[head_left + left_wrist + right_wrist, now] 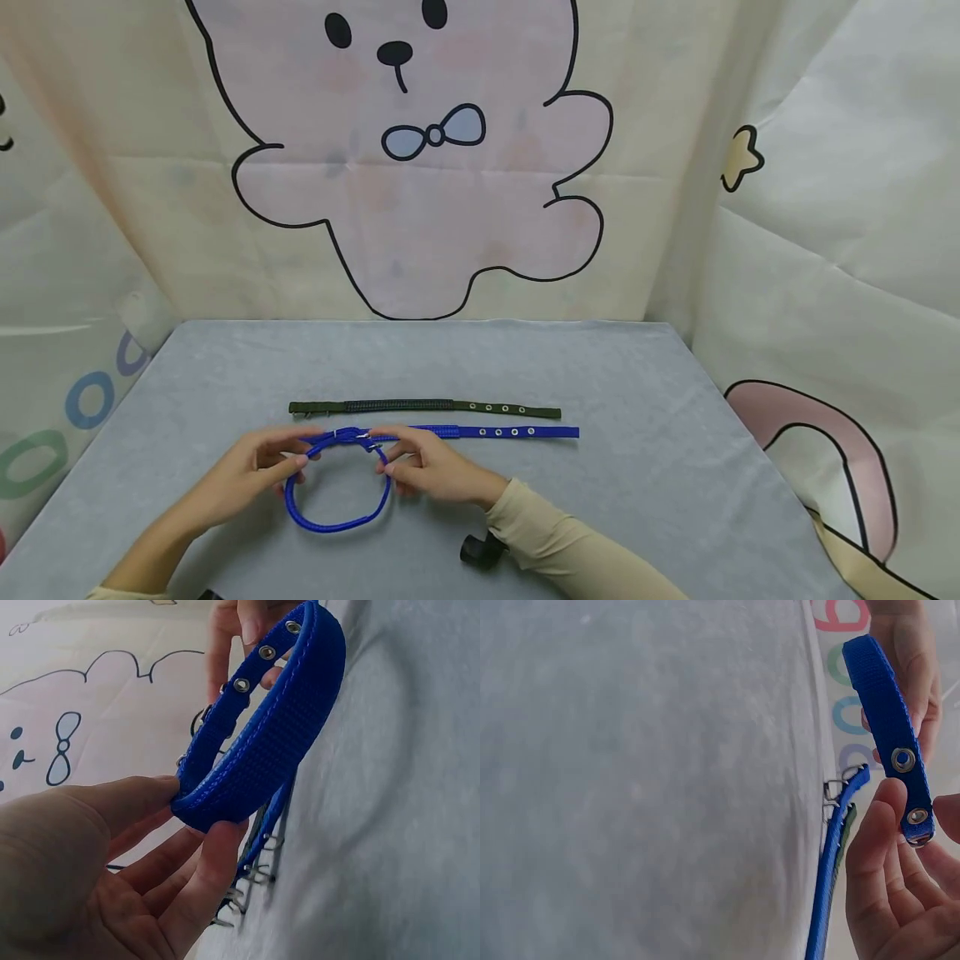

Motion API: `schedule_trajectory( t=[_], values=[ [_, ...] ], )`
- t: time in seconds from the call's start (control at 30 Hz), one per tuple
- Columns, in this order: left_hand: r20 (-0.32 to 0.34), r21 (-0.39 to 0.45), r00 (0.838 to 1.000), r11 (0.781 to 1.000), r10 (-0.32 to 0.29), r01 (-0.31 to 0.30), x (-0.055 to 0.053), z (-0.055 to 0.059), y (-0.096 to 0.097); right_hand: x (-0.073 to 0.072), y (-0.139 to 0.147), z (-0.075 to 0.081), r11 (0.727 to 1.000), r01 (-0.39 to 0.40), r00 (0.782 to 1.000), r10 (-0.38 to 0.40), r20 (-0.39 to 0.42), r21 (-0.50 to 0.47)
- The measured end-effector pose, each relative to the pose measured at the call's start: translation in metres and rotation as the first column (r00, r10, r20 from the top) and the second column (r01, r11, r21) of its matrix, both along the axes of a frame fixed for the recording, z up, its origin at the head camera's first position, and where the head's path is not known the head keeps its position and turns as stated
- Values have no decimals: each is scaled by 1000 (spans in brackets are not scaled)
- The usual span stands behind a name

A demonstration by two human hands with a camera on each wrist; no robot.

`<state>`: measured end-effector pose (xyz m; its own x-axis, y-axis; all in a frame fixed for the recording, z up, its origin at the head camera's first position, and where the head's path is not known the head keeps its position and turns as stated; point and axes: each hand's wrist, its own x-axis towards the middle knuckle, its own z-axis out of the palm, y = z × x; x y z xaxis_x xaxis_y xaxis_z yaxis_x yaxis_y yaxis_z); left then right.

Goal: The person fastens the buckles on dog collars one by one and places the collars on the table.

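A blue collar (322, 527) with metal eyelets is bent round into a loop and held above the table. On its left side my left hand (243, 467) pinches the band between thumb and fingers; the left wrist view shows the padded, stitched part of the collar (281, 739) there. My right hand (442, 471) pinches the other side, near the eyelets and a metal ring, as the right wrist view shows on the collar (877, 697). Behind the loop a second blue collar (517, 432) lies flat, partly hidden by my hands. Farther back lies a dark green collar (397, 406), also straight.
A grey cloth covers the table (600, 367). Printed curtains (465, 217) stand around its back and sides. A black device (482, 550) sits at my right sleeve.
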<state>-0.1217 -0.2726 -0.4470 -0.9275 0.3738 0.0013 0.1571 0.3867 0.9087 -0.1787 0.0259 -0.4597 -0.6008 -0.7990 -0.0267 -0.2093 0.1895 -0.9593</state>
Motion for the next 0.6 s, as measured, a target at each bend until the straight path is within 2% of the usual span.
schedule_trajectory(
  t=[0.1,0.23,0.4,0.6],
  values=[
    [10,-9,1000,1000,-1,1,2,0,-6,2,-6,-2,1000,-3,1000,2,11,8],
    [-8,-21,1000,1000,-3,3,4,-2,-16,4,-14,-2,1000,-24,1000,24,19,12],
    [-27,-52,1000,999,11,-13,9,-6,-33,8,-30,0,998,-58,997,58,45,4],
    [-29,-92,999,996,13,-16,12,-7,-55,12,-53,1,999,-53,998,53,45,-5]
  ],
)
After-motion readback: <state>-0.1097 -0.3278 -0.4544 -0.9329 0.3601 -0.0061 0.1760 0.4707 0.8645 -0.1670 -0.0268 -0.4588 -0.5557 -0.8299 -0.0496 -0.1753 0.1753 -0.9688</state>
